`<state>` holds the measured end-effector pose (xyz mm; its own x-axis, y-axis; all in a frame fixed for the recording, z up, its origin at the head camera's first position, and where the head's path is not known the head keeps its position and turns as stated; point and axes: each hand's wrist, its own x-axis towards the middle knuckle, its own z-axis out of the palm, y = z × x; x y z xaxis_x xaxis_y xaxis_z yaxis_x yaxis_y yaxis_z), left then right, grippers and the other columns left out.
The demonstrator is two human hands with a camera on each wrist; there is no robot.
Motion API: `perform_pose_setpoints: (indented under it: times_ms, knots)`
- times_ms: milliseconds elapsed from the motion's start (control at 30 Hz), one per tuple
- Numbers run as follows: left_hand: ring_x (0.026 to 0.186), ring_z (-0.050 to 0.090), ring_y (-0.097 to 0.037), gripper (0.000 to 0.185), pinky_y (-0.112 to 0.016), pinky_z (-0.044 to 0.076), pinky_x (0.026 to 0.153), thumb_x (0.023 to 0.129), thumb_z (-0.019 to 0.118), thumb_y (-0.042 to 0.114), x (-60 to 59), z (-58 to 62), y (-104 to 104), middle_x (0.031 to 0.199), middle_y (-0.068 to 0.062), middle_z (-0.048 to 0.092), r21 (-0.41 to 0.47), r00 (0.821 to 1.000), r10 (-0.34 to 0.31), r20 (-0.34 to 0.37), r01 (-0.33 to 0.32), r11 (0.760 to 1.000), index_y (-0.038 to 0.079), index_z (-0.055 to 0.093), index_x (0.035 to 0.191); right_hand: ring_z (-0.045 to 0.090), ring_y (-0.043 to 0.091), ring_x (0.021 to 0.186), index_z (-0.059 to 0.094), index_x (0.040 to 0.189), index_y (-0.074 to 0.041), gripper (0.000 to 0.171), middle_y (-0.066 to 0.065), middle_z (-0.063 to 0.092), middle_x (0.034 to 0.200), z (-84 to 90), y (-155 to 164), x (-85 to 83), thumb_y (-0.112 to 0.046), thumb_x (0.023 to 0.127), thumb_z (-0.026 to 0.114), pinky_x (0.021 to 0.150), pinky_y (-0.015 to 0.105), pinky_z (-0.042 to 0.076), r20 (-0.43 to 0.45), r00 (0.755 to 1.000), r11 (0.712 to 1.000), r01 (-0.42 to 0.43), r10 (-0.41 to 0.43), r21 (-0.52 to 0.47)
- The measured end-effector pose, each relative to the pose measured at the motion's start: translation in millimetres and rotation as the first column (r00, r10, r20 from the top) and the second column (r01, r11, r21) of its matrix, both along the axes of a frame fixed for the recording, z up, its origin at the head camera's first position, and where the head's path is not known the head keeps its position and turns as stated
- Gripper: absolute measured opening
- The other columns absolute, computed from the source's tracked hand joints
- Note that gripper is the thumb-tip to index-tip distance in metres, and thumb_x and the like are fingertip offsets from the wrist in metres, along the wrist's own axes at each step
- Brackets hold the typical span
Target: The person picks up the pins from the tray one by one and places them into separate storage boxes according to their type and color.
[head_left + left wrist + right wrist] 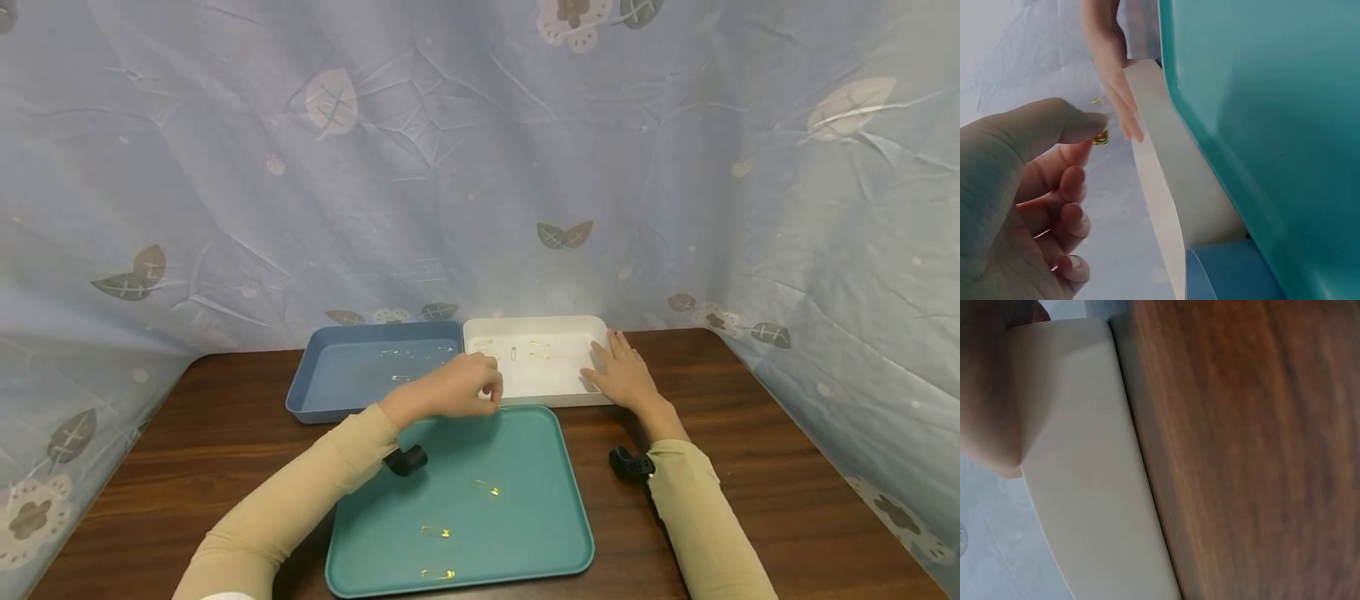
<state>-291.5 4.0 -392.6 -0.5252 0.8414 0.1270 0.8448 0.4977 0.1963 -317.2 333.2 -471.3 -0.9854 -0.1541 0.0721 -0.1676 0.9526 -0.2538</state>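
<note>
Three gold safety pins lie loose on the teal tray [375,533], which sits nearest the person on the brown wooden table [750,467]: one [437,573] at the near edge, one [436,531] just beyond it, and one [487,487] toward the tray's centre at roughly 1 o'clock from the second. Beyond the teal tray's far edge, the left hand [450,390] hovers over the junction of the three trays, with thumb and forefinger pressed together on a small gold safety pin [1101,137]; the left wrist view shows this held pin clamped at the fingertips while the other fingers curl loosely into the palm. At 3 o'clock from the left hand, the right hand [622,371] rests on the near right corner of the white tray [570,321], fingers straight and spread, gripping nothing; the right wrist view shows only the heel of that hand against the tray's rim. The white tray touches the teal tray's far edge and contains several more gold pins [513,352] on its floor. At 9 o'clock from the white tray, and touching it side by side, stands the blue tray [315,367], which holds a few silver pins [401,377]. At the far side, a pale blue leaf-print cloth [450,167] hangs behind the table.
</note>
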Motion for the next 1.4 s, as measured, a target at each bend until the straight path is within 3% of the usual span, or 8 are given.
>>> perform_pose_setpoints:
  times_ms: [133,300,500,900,1167,1400]
  knots:
    - [0.074,0.045,-0.012,0.007,-0.028,0.039,0.071,0.085,0.068,0.018,-8.6,1.0,15.3,0.079,0.003,0.055,0.006,0.998,0.013,-0.057,-0.013,1.000,0.019,0.067,0.078,0.004,0.048,0.148,0.028,0.151,0.002,0.070,0.031,0.008,0.159,0.3,0.8,0.1,-0.041,0.099,0.048,0.116,0.065,0.013,-0.005,1.000,1.000,-0.003,0.003,-0.006]
    - [0.077,0.045,-0.014,0.009,-0.030,0.036,0.071,0.088,0.068,0.023,-16.9,3.2,33.2,0.082,0.002,0.055,-0.005,0.996,0.054,-0.064,-0.055,0.998,0.020,0.067,0.080,0.004,0.048,0.148,0.026,0.152,0.002,0.071,0.031,0.007,0.159,0.4,1.3,1.3,-0.041,0.099,0.048,0.117,0.065,0.013,-0.002,1.000,1.000,0.000,0.000,-0.009]
    - [0.078,0.048,-0.014,0.009,-0.030,0.041,0.072,0.090,0.069,0.025,-35.7,4.2,51.1,0.085,0.000,0.058,-0.001,0.990,0.108,-0.088,-0.109,0.994,0.019,0.069,0.083,0.003,0.047,0.148,0.021,0.154,0.000,0.073,0.031,0.006,0.160,-0.8,1.4,0.1,-0.041,0.099,0.048,0.116,0.065,0.012,0.004,1.000,1.000,-0.003,0.003,-0.019]
    - [0.084,0.053,-0.014,0.012,-0.031,0.047,0.077,0.093,0.066,0.025,-68.9,1.4,76.0,0.092,-0.001,0.063,0.050,0.968,0.247,0.048,-0.249,0.967,0.015,0.071,0.088,0.004,0.047,0.149,0.022,0.154,-0.001,0.073,0.030,0.008,0.160,-2.7,-0.6,-2.2,-0.043,0.099,0.048,0.117,0.064,0.013,0.009,1.000,1.000,0.007,-0.007,-0.010]
    - [0.081,0.056,-0.012,0.013,-0.031,0.049,0.077,0.093,0.065,0.025,-85.1,-4.1,96.7,0.095,0.002,0.068,0.057,0.949,0.298,0.102,-0.305,0.951,0.014,0.070,0.090,0.003,0.045,0.149,0.023,0.153,-0.001,0.073,0.029,0.006,0.160,-5.2,-0.7,-3.8,-0.044,0.099,0.047,0.117,0.064,0.013,0.009,1.000,1.000,0.014,-0.014,-0.001]
    - [0.061,0.048,-0.009,0.020,-0.022,0.040,0.058,0.089,0.063,0.019,-95.8,-8.0,119.3,0.067,0.006,0.055,0.091,0.927,0.345,0.147,-0.360,0.928,0.016,0.060,0.069,0.004,0.046,0.149,0.024,0.153,0.000,0.073,0.030,0.007,0.160,-2.4,0.4,-2.0,-0.044,0.100,0.046,0.117,0.064,0.013,0.003,1.000,1.000,0.013,-0.013,-0.004]
